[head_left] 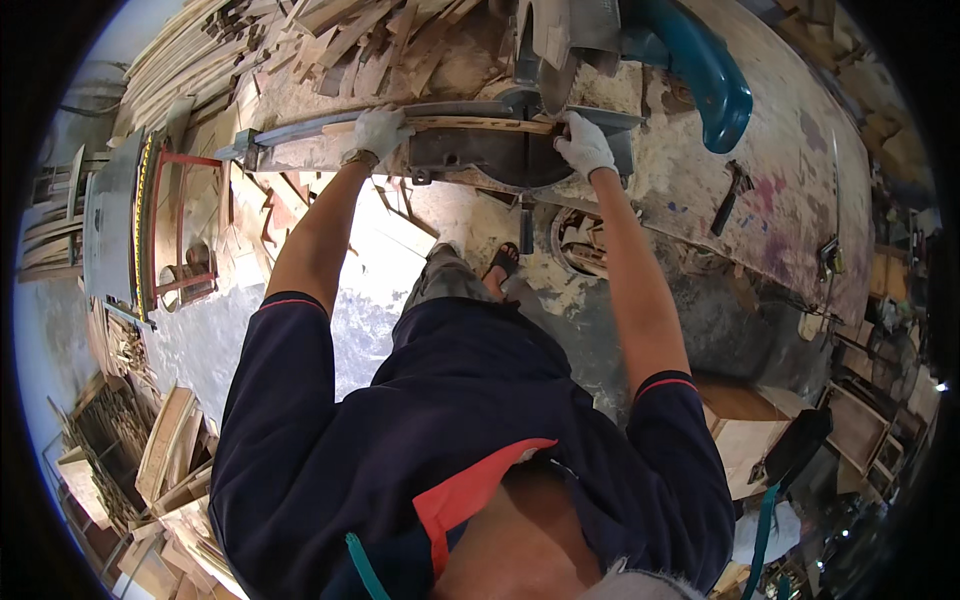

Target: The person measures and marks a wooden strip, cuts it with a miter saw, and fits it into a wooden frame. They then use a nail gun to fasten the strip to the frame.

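Note:
A narrow wooden strip [475, 123] lies along the fence of a miter saw [455, 152], running left to right. My left hand [380, 133], in a white work glove, is closed on the strip left of the saw's dark base. At the strip's right end my right hand [585, 147], gloved too, has its fingers closed on it, just right of and below the blade [556, 88]. The blade is raised above the strip, partly under its guard. The saw's teal handle [718, 95] curves down to the right of my right hand, untouched. Glove fingertips are partly hidden.
A long metal rail [290, 132] extends left from the saw. Wood offcuts [370, 45] are heaped behind it. A hammer-like tool [733, 198] lies on the stained bench [790, 170] at right. Below the bench stands a round container [580, 243] of scraps. Wood piles [165, 450] line the left.

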{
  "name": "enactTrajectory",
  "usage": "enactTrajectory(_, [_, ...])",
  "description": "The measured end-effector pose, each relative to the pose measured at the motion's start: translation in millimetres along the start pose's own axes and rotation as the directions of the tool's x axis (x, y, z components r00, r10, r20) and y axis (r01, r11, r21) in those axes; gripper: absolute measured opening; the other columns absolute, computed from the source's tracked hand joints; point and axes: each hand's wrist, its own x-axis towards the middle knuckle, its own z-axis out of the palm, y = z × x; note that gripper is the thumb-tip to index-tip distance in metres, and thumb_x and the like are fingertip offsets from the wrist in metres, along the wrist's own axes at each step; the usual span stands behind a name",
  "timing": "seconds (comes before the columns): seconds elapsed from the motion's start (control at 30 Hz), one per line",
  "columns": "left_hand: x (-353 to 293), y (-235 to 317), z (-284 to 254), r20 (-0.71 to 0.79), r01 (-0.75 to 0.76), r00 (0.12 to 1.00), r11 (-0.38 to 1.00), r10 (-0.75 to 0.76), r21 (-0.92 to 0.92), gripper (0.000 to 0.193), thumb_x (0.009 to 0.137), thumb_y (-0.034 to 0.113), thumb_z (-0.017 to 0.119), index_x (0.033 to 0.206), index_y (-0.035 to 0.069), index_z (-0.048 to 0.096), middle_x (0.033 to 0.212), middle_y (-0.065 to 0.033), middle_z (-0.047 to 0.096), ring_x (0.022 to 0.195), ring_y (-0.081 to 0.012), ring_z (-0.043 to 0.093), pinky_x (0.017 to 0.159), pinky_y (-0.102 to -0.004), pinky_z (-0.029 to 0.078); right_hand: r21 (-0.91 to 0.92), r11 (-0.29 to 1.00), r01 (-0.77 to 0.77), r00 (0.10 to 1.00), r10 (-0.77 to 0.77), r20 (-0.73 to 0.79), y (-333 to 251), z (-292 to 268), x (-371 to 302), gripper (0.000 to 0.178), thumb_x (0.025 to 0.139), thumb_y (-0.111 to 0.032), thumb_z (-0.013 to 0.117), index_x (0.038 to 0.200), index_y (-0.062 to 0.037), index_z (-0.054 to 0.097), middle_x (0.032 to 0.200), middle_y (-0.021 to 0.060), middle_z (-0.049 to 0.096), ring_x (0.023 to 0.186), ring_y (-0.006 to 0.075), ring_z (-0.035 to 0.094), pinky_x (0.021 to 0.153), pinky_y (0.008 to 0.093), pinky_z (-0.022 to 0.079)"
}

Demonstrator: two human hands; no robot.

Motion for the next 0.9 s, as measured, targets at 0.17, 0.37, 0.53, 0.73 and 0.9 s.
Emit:
enactTrajectory(0.17, [1.3,-16.3,6.9,-0.037,-0.105,0.993,0.992,0.108,0.063,0.036,0.083,0.038,0.071,0.103,0.009,0.068,0.113,-0.0104,0.064,0.114,-0.0297,0.060,0.098,-0.0468,0.043,0.135,0.983,-0.122,0.989,0.110,0.094,-9.0,-9.3,8.7,0.047,0.085,-0.022,0.070,0.129,-0.0084,0.061,0.100,0.0149,0.068,0.096,0.0348,0.065,0.083,0.0437,0.050])
enactTrajectory(0.37, [7.0,-23.2,8.7,-0.047,-0.180,0.982,0.983,0.181,0.017,0.035,0.083,0.035,0.071,0.108,0.011,0.068,0.113,-0.0093,0.064,0.118,-0.0276,0.058,0.101,-0.0469,0.041,0.071,0.985,-0.159,0.984,0.164,-0.070,-15.1,2.7,13.8,0.040,0.087,-0.028,0.071,0.122,-0.0086,0.069,0.104,0.0148,0.073,0.100,0.0337,0.068,0.087,0.0422,0.052])
enactTrajectory(0.53, [8.4,-17.5,6.7,-0.039,-0.186,0.982,0.982,0.187,0.019,0.036,0.084,0.036,0.070,0.109,0.010,0.068,0.112,-0.0091,0.065,0.116,-0.0272,0.059,0.101,-0.0459,0.041,0.549,0.798,-0.247,0.905,0.393,-0.163,-3.6,18.9,-18.9,0.040,0.091,-0.031,0.071,0.119,-0.0032,0.069,0.084,0.0103,0.067,0.073,0.0236,0.065,0.068,0.0361,0.053])
enactTrajectory(0.73, [6.0,-24.1,9.0,-0.049,-0.165,0.985,0.985,0.168,0.057,0.041,0.087,0.046,0.067,0.110,0.012,0.070,0.107,-0.0102,0.068,0.110,-0.0277,0.063,0.098,-0.0451,0.044,0.906,0.331,-0.265,0.701,0.711,-0.055,-0.8,39.2,-140.0,0.029,0.101,-0.028,0.063,0.086,-0.0037,0.057,0.062,0.0019,0.045,0.052,0.0122,0.042,0.053,0.0336,0.039])
enactTrajectory(0.9, [19.8,-2.5,-3.7,0.015,-0.076,0.997,0.997,0.076,0.014,0.041,0.087,0.049,0.066,0.097,0.009,0.072,0.088,-0.0127,0.072,0.089,-0.0321,0.070,0.078,-0.0453,0.053,0.825,0.310,-0.472,0.450,0.890,-0.077,27.8,39.4,-209.6,0.025,0.102,-0.025,0.060,0.109,-0.0013,0.055,0.064,0.0041,0.050,0.049,0.0115,0.043,0.047,0.0321,0.037])
